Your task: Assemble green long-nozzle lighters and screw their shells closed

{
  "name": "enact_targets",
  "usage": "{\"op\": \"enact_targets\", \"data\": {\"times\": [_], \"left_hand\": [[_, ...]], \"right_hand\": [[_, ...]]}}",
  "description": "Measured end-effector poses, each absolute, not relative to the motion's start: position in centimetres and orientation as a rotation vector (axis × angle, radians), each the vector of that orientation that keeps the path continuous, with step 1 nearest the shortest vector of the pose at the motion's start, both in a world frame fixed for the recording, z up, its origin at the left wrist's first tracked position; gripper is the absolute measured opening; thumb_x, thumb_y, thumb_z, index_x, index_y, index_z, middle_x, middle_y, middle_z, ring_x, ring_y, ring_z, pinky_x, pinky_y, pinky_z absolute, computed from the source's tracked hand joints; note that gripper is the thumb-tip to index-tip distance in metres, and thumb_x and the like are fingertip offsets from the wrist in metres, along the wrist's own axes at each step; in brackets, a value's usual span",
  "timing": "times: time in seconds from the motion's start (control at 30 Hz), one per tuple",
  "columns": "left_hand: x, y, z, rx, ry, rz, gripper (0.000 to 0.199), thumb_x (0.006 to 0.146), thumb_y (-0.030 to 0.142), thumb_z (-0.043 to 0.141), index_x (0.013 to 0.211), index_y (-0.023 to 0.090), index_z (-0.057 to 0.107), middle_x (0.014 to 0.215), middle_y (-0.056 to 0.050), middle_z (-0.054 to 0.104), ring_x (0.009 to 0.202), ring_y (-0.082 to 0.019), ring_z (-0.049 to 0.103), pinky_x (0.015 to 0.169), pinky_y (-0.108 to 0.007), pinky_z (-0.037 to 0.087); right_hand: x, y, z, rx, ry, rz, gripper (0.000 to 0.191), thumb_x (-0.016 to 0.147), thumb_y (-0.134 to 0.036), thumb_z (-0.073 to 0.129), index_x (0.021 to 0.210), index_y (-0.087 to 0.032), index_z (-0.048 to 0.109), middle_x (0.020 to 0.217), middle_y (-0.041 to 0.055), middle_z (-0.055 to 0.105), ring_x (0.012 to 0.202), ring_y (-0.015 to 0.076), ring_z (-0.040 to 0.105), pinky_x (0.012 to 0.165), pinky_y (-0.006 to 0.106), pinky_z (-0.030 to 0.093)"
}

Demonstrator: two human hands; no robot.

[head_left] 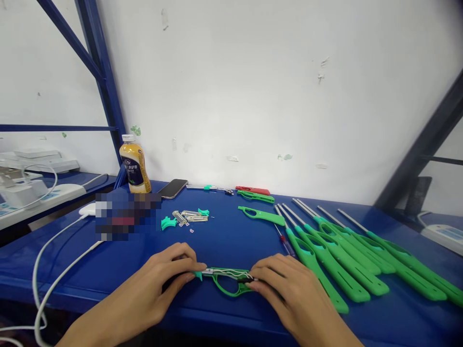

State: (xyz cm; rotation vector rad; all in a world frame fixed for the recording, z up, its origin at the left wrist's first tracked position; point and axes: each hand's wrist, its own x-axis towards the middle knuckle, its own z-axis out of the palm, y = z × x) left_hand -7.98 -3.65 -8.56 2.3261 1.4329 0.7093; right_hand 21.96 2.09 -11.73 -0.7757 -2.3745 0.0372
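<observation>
Close to the table's front edge lies a green long-neck lighter shell (229, 289), its inside showing a metal tube end (207, 272) and pale wires (227, 273). My left hand (170, 274) is closed in a pinch at the shell's left end, around the metal tube and a teal collar (198, 275). At the right end, my right hand (285, 284) pinches the shell's handle beside a small black part (246, 280); its fingers hide most of the handle.
Several green lighters (321, 260) with metal tubes lie on the right, near a screwdriver (287, 243). Loose green (265, 217) and red shells (252, 190) lie behind. Clear fuel tanks (193, 217), teal triggers (168, 222), a phone (173, 188), a bottle (134, 166) and white cables (54, 250) are left.
</observation>
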Motion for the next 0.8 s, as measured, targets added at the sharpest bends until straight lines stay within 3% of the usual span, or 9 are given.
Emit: {"op": "enact_targets", "data": {"times": [0.17,0.27,0.4,0.53,0.8], "left_hand": [[-8.9,-3.7,-9.4,2.385,1.581,0.677,0.033,0.111,0.038,0.050,0.140,0.039,0.067,0.132,-0.002,0.068,0.119,-0.022,0.068,0.103,-0.031,0.056],[-10.8,-2.6,-9.4,2.435,1.793,0.814,0.038,0.107,0.052,0.054,0.138,0.035,0.068,0.139,-0.004,0.068,0.126,-0.028,0.066,0.109,-0.038,0.053],[-14.0,0.0,-8.4,2.331,2.170,0.873,0.040,0.102,0.054,0.049,0.109,0.026,0.076,0.111,-0.008,0.077,0.105,-0.032,0.072,0.093,-0.040,0.054],[-16.0,1.7,-7.9,2.216,2.315,0.814,0.038,0.097,0.053,0.052,0.100,0.024,0.075,0.088,-0.008,0.075,0.083,-0.033,0.071,0.069,-0.037,0.048],[-15.9,2.4,-8.2,2.181,2.276,0.706,0.032,0.093,0.054,0.059,0.092,0.026,0.075,0.076,-0.003,0.073,0.071,-0.028,0.069,0.061,-0.033,0.041]], "right_hand": [[22.3,1.7,-11.7,-0.805,-2.376,0.128,0.025,0.113,-0.034,0.050,0.107,-0.027,0.073,0.105,0.0027,0.077,0.089,0.0221,0.072,0.088,0.040,0.052],[22.4,1.5,-11.7,-0.811,-2.362,0.173,0.021,0.112,-0.032,0.052,0.110,-0.029,0.073,0.108,0.0016,0.076,0.092,0.0221,0.071,0.091,0.041,0.052],[22.5,1.5,-11.7,-0.806,-2.375,0.200,0.020,0.112,-0.028,0.053,0.111,-0.028,0.072,0.110,0.0013,0.075,0.093,0.0225,0.070,0.089,0.041,0.052],[22.5,1.5,-11.7,-0.798,-2.390,0.214,0.019,0.111,-0.025,0.053,0.112,-0.028,0.072,0.112,0.0018,0.075,0.095,0.0226,0.069,0.090,0.041,0.051],[22.5,1.5,-11.6,-0.812,-2.404,0.234,0.018,0.110,-0.023,0.054,0.113,-0.027,0.071,0.112,0.0020,0.074,0.097,0.0231,0.068,0.090,0.042,0.052]]}}
